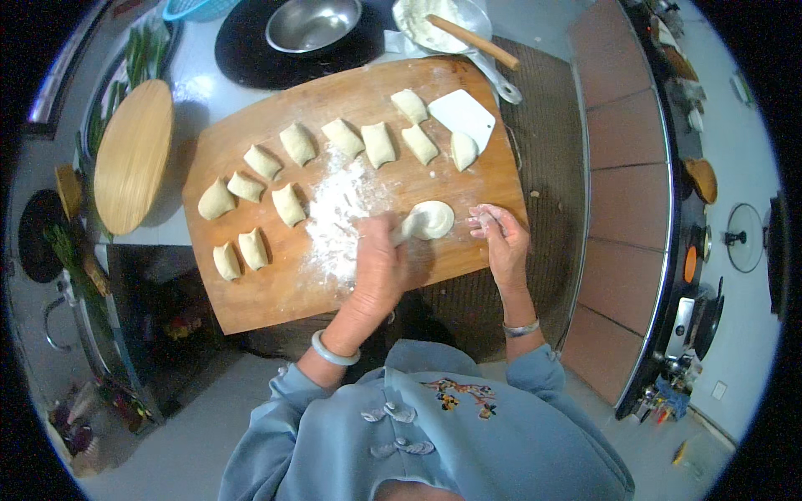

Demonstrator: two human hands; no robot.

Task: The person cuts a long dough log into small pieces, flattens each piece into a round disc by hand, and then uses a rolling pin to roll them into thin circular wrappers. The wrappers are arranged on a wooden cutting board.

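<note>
On the floured wooden board (351, 300) in front of me lies a flattened round of dough (438, 218). My left hand (379, 257) is blurred above the flour at its left; something pale, either floured fingers or dough, joins hand and round. Right of the round is my right hand (501, 241), its floury fingers apart and no object visible in them. Several cut dough pieces (297, 144) lie spread over the board's left and far parts. One piece (463, 152) overlaps a white dough scraper (467, 116) at the far right. Loose white flour (341, 206) covers the board's middle.
Beyond the board stand a metal bowl (313, 28) on a black hob and a bowl of flour (416, 22) with a wooden rod (473, 42) across it. An oval wooden board (135, 156) is at left, near green stalks (145, 56). Brown cabinets (626, 206) are at right.
</note>
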